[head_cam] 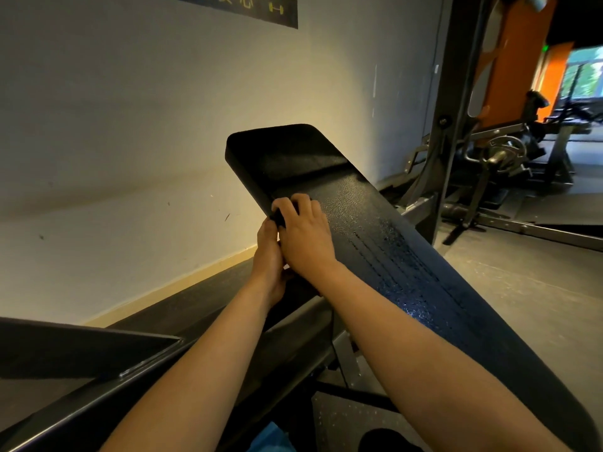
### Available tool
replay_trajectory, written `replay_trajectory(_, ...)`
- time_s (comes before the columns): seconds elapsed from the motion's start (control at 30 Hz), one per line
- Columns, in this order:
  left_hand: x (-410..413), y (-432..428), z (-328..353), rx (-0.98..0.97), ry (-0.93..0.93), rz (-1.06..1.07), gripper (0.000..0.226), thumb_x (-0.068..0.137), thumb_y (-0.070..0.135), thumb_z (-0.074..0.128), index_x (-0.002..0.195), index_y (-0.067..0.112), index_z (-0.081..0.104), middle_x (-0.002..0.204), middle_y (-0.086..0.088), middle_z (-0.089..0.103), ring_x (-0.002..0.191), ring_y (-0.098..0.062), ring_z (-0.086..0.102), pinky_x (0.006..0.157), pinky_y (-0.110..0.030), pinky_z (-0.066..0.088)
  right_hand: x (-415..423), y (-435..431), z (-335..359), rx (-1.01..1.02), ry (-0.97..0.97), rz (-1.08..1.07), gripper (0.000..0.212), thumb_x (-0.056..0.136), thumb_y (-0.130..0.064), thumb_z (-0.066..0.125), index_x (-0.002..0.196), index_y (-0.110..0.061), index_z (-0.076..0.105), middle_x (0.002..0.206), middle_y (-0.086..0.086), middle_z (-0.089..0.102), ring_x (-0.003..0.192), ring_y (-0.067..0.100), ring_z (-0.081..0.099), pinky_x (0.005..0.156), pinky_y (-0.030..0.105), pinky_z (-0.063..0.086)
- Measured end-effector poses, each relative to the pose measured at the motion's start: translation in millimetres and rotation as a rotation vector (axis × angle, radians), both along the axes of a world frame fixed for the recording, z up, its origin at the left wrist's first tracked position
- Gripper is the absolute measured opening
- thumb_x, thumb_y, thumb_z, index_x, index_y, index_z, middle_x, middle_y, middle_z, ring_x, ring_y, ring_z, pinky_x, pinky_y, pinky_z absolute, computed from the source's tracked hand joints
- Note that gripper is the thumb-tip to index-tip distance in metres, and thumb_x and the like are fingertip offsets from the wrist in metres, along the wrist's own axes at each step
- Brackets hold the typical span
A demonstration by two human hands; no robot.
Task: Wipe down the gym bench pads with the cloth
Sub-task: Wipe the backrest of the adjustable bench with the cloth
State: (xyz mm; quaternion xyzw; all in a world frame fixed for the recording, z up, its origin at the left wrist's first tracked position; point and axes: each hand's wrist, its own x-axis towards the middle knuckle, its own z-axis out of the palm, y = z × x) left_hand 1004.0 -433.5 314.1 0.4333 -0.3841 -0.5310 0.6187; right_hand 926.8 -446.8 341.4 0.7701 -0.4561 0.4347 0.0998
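The pad's (375, 230) left edge is blocked by the left hand (269, 256) and the right hand (305, 236), a dark cloth (279, 218) being pinched under the right. Beyond them the face is left bare to the far end, and rightward to the near corner. The gap to the wall (130, 125) is narrowed by a beam (163, 370) below. Off the right edge open floor (522, 288) is broken by an upright (450, 141).
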Motion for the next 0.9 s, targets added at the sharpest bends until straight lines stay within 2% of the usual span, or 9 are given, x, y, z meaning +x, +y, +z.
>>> replay_trajectory(0.07, -3, 0, 3, 0.015, -0.025, 0.043, 0.042, 0.1, 0.06, 0.04, 0.136, 0.044, 0.052, 0.129, 0.003, 0.067, 0.12, -0.023, 0.063, 0.096, -0.05, 0.054, -7, -2, 3, 0.024, -0.016, 0.028, 0.031, 0.089, -0.023, 0.055, 0.119, -0.026, 0.053, 0.123, 0.002, 0.049, 0.109, 0.022, 0.047, 0.091, 0.037, 0.042)
replay_trajectory(0.2, -19, 0, 7, -0.01, -0.078, 0.16, 0.053, 0.105, 0.039, 0.044, 0.153, 0.042, 0.022, 0.116, 0.007, 0.058, 0.106, -0.019, 0.061, 0.083, -0.038, 0.055, -36, 20, -19, 0.068, -0.181, -0.048, 0.029, 0.083, -0.031, 0.053, 0.111, -0.027, 0.052, 0.108, -0.001, 0.05, 0.097, 0.019, 0.048, 0.085, 0.038, 0.039)
replay_trajectory(0.33, -32, 4, 11, 0.011, -0.159, 0.192, 0.091, 0.09, 0.034, 0.071, 0.154, 0.049, 0.008, 0.147, -0.007, 0.047, 0.125, -0.029, 0.056, 0.102, -0.05, 0.05, -48, 31, -36, 0.077, -0.224, -0.098, 0.025, 0.084, -0.028, 0.05, 0.109, -0.025, 0.051, 0.104, -0.001, 0.05, 0.092, 0.019, 0.046, 0.082, 0.037, 0.037)
replay_trajectory(0.43, -35, 5, 11, -0.023, -0.19, 0.225, 0.089, 0.093, 0.032, 0.07, 0.155, 0.046, 0.009, 0.15, -0.004, 0.045, 0.129, -0.031, 0.053, 0.104, -0.051, 0.049, -53, 19, -30, 0.067, -0.169, -0.009, 0.028, 0.085, -0.022, 0.049, 0.113, -0.023, 0.052, 0.109, 0.001, 0.051, 0.097, 0.021, 0.046, 0.085, 0.037, 0.035)
replay_trajectory(0.53, -36, 3, 11, -0.039, -0.213, 0.244, 0.08, 0.096, 0.033, 0.064, 0.154, 0.047, 0.01, 0.152, 0.0, 0.042, 0.131, -0.029, 0.05, 0.105, -0.049, 0.048, -74, -11, -18, 0.117, -0.132, 0.025, 0.03, 0.092, -0.02, 0.049, 0.122, -0.026, 0.05, 0.122, 0.002, 0.052, 0.111, 0.025, 0.045, 0.092, 0.039, 0.032)
replay_trajectory(0.63, -38, 2, 11, -0.024, -0.246, 0.255, 0.08, 0.098, 0.034, 0.061, 0.156, 0.044, 0.007, 0.158, 0.001, 0.034, 0.14, -0.031, 0.042, 0.112, -0.054, 0.041, -108, -51, -3, 0.254, -0.151, -0.052, 0.034, 0.099, -0.024, 0.048, 0.133, -0.029, 0.048, 0.138, 0.004, 0.047, 0.128, 0.028, 0.04, 0.102, 0.046, 0.031)
replay_trajectory(0.73, -41, 2, 10, -0.041, -0.307, 0.286, 0.078, 0.1, 0.035, 0.058, 0.157, 0.04, 0.006, 0.16, 0.001, 0.03, 0.144, -0.031, 0.036, 0.115, -0.053, 0.037, -127, -75, 5, 0.366, -0.264, -0.133, 0.038, 0.1, -0.021, 0.049, 0.138, -0.026, 0.049, 0.143, 0.009, 0.045, 0.131, 0.032, 0.038, 0.107, 0.049, 0.031)
replay_trajectory(0.83, -45, -3, 9, -0.031, -0.364, 0.335, 0.077, 0.1, 0.035, 0.056, 0.158, 0.038, 0.005, 0.159, 0.0, 0.031, 0.142, -0.03, 0.039, 0.113, -0.052, 0.04, -105, -68, 4, 0.28, -0.292, -0.075, 0.045, 0.095, -0.011, 0.05, 0.139, -0.021, 0.052, 0.148, 0.009, 0.043, 0.134, 0.032, 0.036, 0.11, 0.041, 0.031)
replay_trajectory(0.9, -49, -6, 11, -0.037, -0.403, 0.382, 0.074, 0.099, 0.035, 0.056, 0.156, 0.039, 0.009, 0.154, -0.003, 0.039, 0.133, -0.03, 0.048, 0.106, -0.05, 0.049, -84, -54, 4, 0.192, -0.253, 0.135, 0.05, 0.091, -0.004, 0.05, 0.138, -0.02, 0.052, 0.15, 0.007, 0.041, 0.137, 0.027, 0.033, 0.111, 0.032, 0.027)
